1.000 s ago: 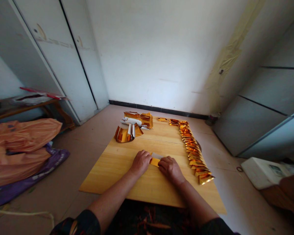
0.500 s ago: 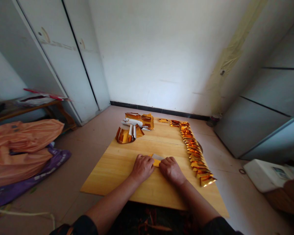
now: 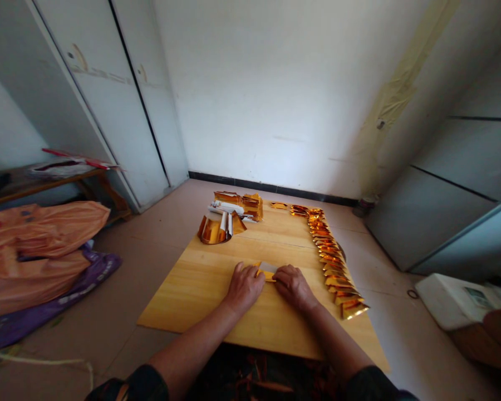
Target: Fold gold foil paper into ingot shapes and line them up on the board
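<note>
A sheet of gold foil paper (image 3: 267, 275) with a pale grey back lies on the wooden board in front of me, its near edge turned up to the gold side. My left hand (image 3: 245, 284) grips its left end, fingers curled and pressed down. At the right end my right hand (image 3: 293, 283) holds the same sheet, fingers bent over it. The fingertips and thumbs are partly hidden. To the right of my hands, a long row of folded gold foil papers (image 3: 332, 256) overlaps along the board's edge.
The wooden board (image 3: 183, 295) stands low over a tiled floor. Curled gold foil sheets (image 3: 215, 229) and more foil stacks (image 3: 253, 206) lie at its far left. Orange and purple bags (image 3: 58, 239) are on the floor at left; a white box (image 3: 451, 298) sits at right.
Both hands stay on the foil paper. My fingers have shifted slightly along its near edge, and the visible gold strip looks a little narrower.
</note>
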{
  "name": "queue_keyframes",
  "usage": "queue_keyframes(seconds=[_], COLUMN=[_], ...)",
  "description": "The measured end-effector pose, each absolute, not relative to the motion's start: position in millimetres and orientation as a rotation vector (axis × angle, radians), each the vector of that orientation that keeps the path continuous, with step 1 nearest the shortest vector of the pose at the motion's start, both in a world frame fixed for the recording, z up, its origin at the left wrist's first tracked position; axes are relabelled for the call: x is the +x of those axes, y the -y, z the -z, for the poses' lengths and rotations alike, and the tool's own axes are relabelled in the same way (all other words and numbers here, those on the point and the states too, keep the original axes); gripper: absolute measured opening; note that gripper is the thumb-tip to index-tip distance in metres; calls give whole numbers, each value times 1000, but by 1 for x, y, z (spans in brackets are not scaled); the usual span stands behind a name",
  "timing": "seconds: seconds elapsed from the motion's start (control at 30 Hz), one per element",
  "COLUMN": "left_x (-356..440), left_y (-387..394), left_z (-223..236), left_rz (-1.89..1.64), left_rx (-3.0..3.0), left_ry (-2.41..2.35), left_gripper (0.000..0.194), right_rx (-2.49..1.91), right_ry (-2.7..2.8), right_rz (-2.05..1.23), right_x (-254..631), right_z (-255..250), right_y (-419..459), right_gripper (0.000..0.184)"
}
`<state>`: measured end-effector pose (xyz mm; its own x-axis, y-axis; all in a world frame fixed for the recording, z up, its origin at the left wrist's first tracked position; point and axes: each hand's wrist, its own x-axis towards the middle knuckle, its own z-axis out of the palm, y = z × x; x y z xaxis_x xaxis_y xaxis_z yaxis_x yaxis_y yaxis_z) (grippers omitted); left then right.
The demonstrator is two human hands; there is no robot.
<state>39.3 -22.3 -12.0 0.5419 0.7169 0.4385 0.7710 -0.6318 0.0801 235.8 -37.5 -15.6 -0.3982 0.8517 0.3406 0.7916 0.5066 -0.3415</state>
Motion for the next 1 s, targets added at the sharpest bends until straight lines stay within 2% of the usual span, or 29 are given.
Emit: queue_keyframes(seconds=[0.2,0.5,1.0], left_x=[35,22,22], left_y=[26,27,26], left_z=[11,12,19], left_rz=[630,507,492], left_rx=[-2700,-2819,-2778], left_ry=[1275,1204,1191], left_gripper=[14,18,15], right_rx=[-1299,-1312,-1786], right_ry=[2167,2276,2367], right_rz=[-276,-241,-309], right_x=[238,238,224], right_z=[25,21,3], right_y=[25,16,1], right_gripper=[13,19,19])
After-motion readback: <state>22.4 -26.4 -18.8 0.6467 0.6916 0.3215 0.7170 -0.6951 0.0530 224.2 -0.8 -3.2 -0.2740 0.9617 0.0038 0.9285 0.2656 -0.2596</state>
